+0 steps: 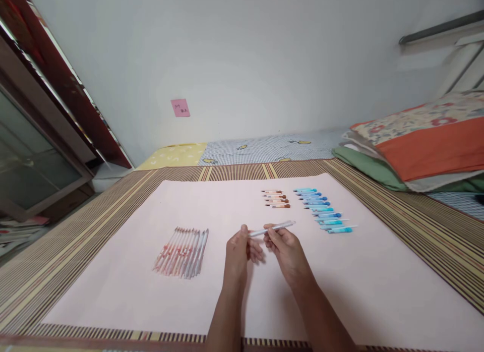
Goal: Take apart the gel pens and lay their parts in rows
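A sheet point(124, 271) is lying on a mat point(56, 251). A bunch of pens point(182, 245) is lying on its left. Two rows of pens point(277, 198) point(323, 211) are lying far right. Pillows point(423, 140) are sitting behind, right.

head-worn view, forward and down, close over the pink sheet point(132, 271)

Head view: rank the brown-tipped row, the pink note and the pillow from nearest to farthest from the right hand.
From the right hand, which holds a pen:
1. Brown-tipped row, just beyond the hand on the pink sheet.
2. Pillow, far right on the bed.
3. Pink note, up on the back wall, to the left.
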{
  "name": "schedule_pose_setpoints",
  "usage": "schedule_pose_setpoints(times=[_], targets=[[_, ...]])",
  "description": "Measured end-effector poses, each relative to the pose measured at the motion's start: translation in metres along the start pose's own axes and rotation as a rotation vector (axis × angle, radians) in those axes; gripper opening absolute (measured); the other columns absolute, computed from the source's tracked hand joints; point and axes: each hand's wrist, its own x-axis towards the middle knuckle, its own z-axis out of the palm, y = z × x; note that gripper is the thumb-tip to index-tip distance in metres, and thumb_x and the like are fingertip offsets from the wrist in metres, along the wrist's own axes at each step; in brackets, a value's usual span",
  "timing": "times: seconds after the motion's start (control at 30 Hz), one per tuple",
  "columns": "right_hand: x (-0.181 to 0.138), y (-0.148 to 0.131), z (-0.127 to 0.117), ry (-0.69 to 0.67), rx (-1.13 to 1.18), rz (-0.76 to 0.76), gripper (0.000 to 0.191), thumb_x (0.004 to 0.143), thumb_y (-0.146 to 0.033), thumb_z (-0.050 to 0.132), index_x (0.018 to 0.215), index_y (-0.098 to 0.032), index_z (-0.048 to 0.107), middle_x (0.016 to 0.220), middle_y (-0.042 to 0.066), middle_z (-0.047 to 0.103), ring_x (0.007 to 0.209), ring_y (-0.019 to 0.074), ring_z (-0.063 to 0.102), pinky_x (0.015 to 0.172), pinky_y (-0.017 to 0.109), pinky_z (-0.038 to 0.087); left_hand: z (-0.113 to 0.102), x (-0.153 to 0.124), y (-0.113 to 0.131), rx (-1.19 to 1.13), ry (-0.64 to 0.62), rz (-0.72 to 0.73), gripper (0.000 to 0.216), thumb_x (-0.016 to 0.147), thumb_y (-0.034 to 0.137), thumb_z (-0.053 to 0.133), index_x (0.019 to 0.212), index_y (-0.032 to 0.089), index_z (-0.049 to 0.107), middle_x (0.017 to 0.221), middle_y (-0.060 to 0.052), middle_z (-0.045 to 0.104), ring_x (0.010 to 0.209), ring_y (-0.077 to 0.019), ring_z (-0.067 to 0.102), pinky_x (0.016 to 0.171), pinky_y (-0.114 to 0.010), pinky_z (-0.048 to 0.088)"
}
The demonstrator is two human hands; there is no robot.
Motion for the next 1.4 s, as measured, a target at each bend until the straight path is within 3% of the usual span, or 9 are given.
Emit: schedule_pose_setpoints(times=[0.17, 0.37, 0.47, 0.63, 0.87, 1.03, 1.1, 1.27, 1.4], targets=[[0.001, 0.002, 0.0, 0.081, 0.014, 0.017, 0.05, 0.063, -0.059, 0.087, 0.09, -0.019, 0.075, 0.072, 0.003, 0.068, 0.065, 0.0167, 0.059, 0.065, 0.033, 0.047, 0.002, -0.002, 0.005, -0.105, -0.042, 0.018, 0.05, 0.059, 0.046, 0.092, 0.086, 0.014, 0.065, 0.068, -0.005, 0.072, 0.052, -0.014, 0.063, 0.051, -0.023, 0.045], [-0.006, -0.009, 0.008, -0.023, 0.139, 0.053, 0.044, 0.063, -0.053, 0.09, 0.086, -0.019, 0.075, 0.097, 0.007, 0.072, 0.092, 0.0238, 0.068, 0.087, 0.041, 0.056, 0.002, -0.001, -0.003, -0.04, 0.055, -0.057, 0.055, 0.07, 0.066, 0.079, 0.07, 0.014, 0.061, 0.051, -0.003, 0.063, 0.037, -0.0106, 0.053, 0.038, -0.02, 0.03], [-0.007, -0.012, 0.009, -0.041, 0.166, 0.076, 0.043, 0.063, -0.051, 0.091, 0.086, -0.019, 0.075, 0.098, 0.008, 0.073, 0.092, 0.0247, 0.07, 0.086, 0.041, 0.057, 0.004, -0.001, -0.003, -0.098, 0.062, -0.091, 0.057, 0.069, 0.068, 0.078, 0.073, 0.014, 0.061, 0.053, -0.003, 0.064, 0.04, -0.0112, 0.055, 0.039, -0.02, 0.032], [-0.005, -0.011, 0.007, -0.019, 0.161, 0.088, 0.046, 0.061, -0.053, 0.091, 0.087, -0.019, 0.073, 0.091, 0.008, 0.073, 0.086, 0.0251, 0.07, 0.076, 0.04, 0.059, 0.005, -0.002, 0.0, -0.216, -0.019, -0.044, 0.053, 0.057, 0.041, 0.094, 0.091, 0.015, 0.064, 0.068, -0.003, 0.072, 0.055, -0.0116, 0.063, 0.054, -0.02, 0.047], [-0.005, -0.007, 0.009, -0.005, 0.104, 0.081, 0.046, 0.06, -0.054, 0.091, 0.087, -0.019, 0.076, 0.098, 0.008, 0.072, 0.094, 0.0238, 0.067, 0.083, 0.039, 0.057, 0.002, 0.0, -0.007, -0.101, 0.105, -0.086, 0.057, 0.066, 0.067, 0.081, 0.069, 0.015, 0.058, 0.047, 0.002, 0.056, 0.035, -0.0077, 0.047, 0.036, -0.019, 0.026], [-0.004, -0.007, 0.008, 0.043, 0.092, 0.091, 0.05, 0.056, -0.057, 0.092, 0.086, -0.019, 0.077, 0.086, 0.006, 0.072, 0.088, 0.0231, 0.067, 0.08, 0.038, 0.056, 0.005, -0.002, -0.001, -0.207, 0.044, -0.043, 0.056, 0.057, 0.049, 0.093, 0.09, 0.015, 0.063, 0.064, 0.0, 0.068, 0.049, -0.01, 0.06, 0.047, -0.019, 0.041], [-0.003, -0.007, 0.007, 0.047, 0.088, 0.085, 0.05, 0.057, -0.057, 0.092, 0.086, -0.019, 0.077, 0.084, 0.006, 0.072, 0.087, 0.0227, 0.067, 0.08, 0.037, 0.055, 0.005, -0.002, 0.0, -0.216, 0.019, -0.04, 0.053, 0.055, 0.043, 0.095, 0.086, 0.015, 0.062, 0.065, 0.0, 0.069, 0.051, -0.0099, 0.06, 0.049, -0.019, 0.043], [-0.003, -0.005, 0.006, 0.015, 0.053, 0.07, 0.05, 0.058, -0.056, 0.091, 0.089, -0.019, 0.078, 0.091, 0.008, 0.073, 0.09, 0.0224, 0.066, 0.081, 0.035, 0.053, 0.004, 0.0, -0.006, -0.126, 0.103, -0.08, 0.056, 0.063, 0.063, 0.085, 0.066, 0.016, 0.056, 0.049, 0.003, 0.057, 0.036, -0.0069, 0.048, 0.036, -0.018, 0.029], [-0.002, -0.004, 0.007, 0.023, 0.044, 0.068, 0.051, 0.058, -0.058, 0.091, 0.089, -0.019, 0.078, 0.092, 0.008, 0.074, 0.091, 0.023, 0.066, 0.078, 0.035, 0.053, 0.006, -0.001, -0.004, -0.176, 0.126, -0.084, 0.06, 0.061, 0.067, 0.084, 0.077, 0.015, 0.061, 0.051, 0.002, 0.06, 0.039, -0.009, 0.052, 0.038, -0.018, 0.032]])
